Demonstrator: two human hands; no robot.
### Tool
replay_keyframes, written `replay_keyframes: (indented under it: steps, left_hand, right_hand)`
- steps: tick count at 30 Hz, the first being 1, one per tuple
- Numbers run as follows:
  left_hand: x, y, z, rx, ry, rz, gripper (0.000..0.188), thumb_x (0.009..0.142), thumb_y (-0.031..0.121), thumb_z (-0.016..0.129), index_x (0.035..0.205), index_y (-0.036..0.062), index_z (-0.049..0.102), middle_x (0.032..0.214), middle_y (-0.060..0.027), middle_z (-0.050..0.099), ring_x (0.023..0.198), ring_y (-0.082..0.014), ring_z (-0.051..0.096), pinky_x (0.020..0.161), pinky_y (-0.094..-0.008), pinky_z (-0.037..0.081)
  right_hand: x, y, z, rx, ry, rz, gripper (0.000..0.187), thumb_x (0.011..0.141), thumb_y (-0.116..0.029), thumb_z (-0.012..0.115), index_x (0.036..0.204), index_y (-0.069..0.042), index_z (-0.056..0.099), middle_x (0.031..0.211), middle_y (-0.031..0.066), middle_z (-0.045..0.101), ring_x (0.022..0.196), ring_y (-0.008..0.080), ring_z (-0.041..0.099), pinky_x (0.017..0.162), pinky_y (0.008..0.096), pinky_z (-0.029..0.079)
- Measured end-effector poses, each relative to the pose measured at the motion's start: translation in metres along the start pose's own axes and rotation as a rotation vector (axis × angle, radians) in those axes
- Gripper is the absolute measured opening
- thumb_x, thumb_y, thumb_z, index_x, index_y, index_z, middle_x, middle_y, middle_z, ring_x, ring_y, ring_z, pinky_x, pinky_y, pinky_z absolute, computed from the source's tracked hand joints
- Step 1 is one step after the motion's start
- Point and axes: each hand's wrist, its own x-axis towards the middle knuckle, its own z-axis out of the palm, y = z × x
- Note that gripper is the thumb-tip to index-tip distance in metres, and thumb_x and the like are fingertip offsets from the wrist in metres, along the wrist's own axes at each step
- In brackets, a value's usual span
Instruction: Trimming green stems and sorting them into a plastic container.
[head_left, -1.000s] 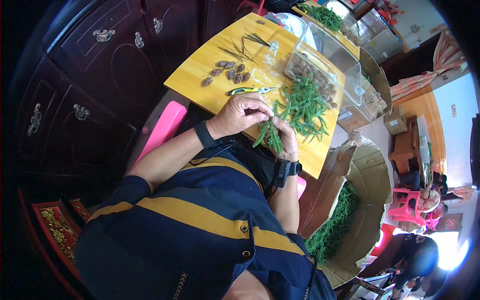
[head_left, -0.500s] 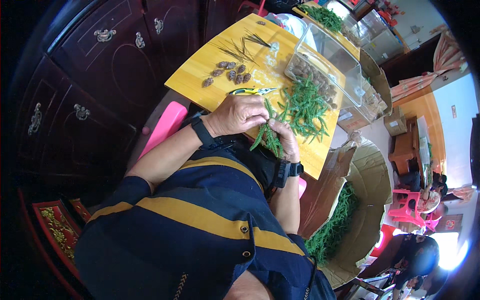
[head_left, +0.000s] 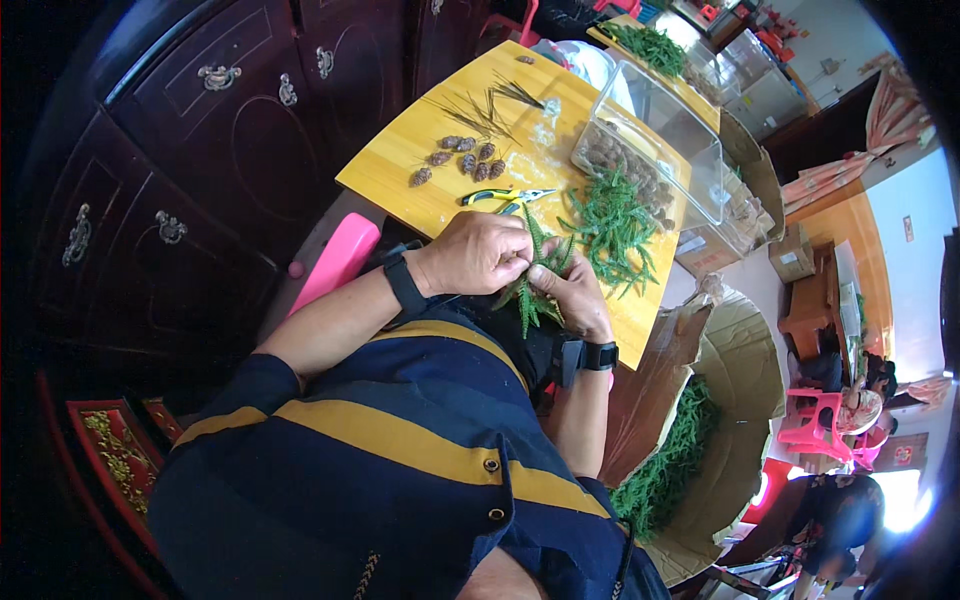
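Between my two hands, at the near edge of the yellow wooden table (head_left: pixel 400 205), is a green artificial pine sprig (head_left: pixel 533 302). My left hand (head_left: pixel 478 250) is closed, its thumb and finger pinched at the sprig's middle. My right hand (head_left: pixel 578 292) grips the same sprig, thumb on top and fingers behind it. Any small part inside the pinch is hidden. Just beyond my left hand lie pliers with yellow and black handles (head_left: pixel 495 195). A heap of loose green sprigs (head_left: pixel 612 225) sits right of my hands. Several brown pine cones (head_left: pixel 466 145) lie farther back on the left.
Thin dark wires (head_left: pixel 490 112) lie at the table's back. A clear plastic bin (head_left: pixel 690 180) with pine cones stands on the right. Below it, an open cardboard box (head_left: pixel 745 400) holds green sprigs. A pink stool (head_left: pixel 340 255) and dark cabinets (head_left: pixel 200 150) are on the left.
My right hand has turned, with its thumb now over the sprig and its fingers wrapped further around it. The pliers show more fully. The whole view has shifted slightly.
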Motion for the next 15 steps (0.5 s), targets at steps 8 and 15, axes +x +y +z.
replay_keyframes:
  steps: [8, 15]
  left_hand:
    - [0.001, 0.004, 0.005, -0.113, 0.057, -0.124, 0.003, 0.077, 0.003, 0.067, 0.076, 0.0034, 0.064, 0.070, -0.0071, 0.061, 0.060, -0.0208, 0.061, 0.054, -0.0327, 0.048]
    - [0.008, 0.005, -0.002, -0.070, 0.017, -0.134, 0.005, 0.076, 0.006, 0.068, 0.075, 0.0042, 0.063, 0.070, -0.0093, 0.063, 0.064, -0.0264, 0.064, 0.058, -0.0357, 0.049]
  right_hand:
    - [-0.006, -0.010, -0.005, -0.010, 0.033, 0.040, 0.033, 0.090, -0.018, 0.075, 0.115, -0.003, 0.059, 0.091, -0.0007, 0.066, 0.078, 0.0081, 0.061, 0.069, 0.0247, 0.048]
    - [-0.001, -0.009, 0.002, -0.058, 0.053, -0.005, 0.023, 0.091, -0.013, 0.072, 0.110, -0.003, 0.062, 0.087, -0.0008, 0.067, 0.077, 0.0078, 0.061, 0.071, 0.0242, 0.049]
